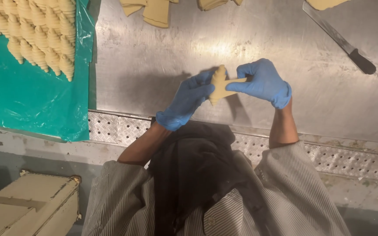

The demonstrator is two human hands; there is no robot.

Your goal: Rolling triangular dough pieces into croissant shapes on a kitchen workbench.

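While both hands work above the steel worktable, the head camera looks straight down on them. The left hand, in a blue glove, closes its fingers around the lower side of a pale, rolled piece of dough, shaped like a raw croissant with a ridged, pointed body. The right hand, gloved the same way, pinches a flat tail of that dough between thumb and fingers, so the piece is held between the two hands, lifted just above the metal surface and casting a shadow on it. Both forearms are bare below striped sleeves, and a dark apron hangs between them.

To the left, a sheet of green plastic covers a tray, and rows of shaped raw croissants lie on it side by side, well apart from the hands. At the top edge of the table, several flat cut pieces of dough lie near one another. To the upper right, a long knife with a black handle rests slantwise on the steel, with another scrap of dough just beyond its blade tip. A strip of ridged metal plate runs along the near edge of the table. In the lower left corner stands a cream-coloured box-like frame.
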